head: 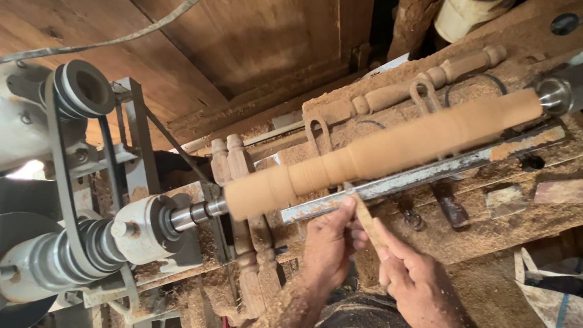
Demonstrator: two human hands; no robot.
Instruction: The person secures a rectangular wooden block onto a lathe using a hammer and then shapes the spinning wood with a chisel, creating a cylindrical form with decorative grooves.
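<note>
A wooden-handled chisel [367, 224] is gripped by both hands: the left hand [329, 246] is closed around its front by the metal rest bar [416, 178], the right hand [414, 279] is wrapped on the handle at four o'clock. Just beyond, at twelve o'clock, a spinning wooden spindle [382, 149] is mounted. Farther, at nine o'clock, belt pulleys [82, 90] are seen, and a finished turned spindle [428, 77] lies at one o'clock.

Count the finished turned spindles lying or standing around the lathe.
2 clear: one turned spindle lying behind the spinning workpiece, one upright spindle below its left end. More may hide under sawdust.
</note>
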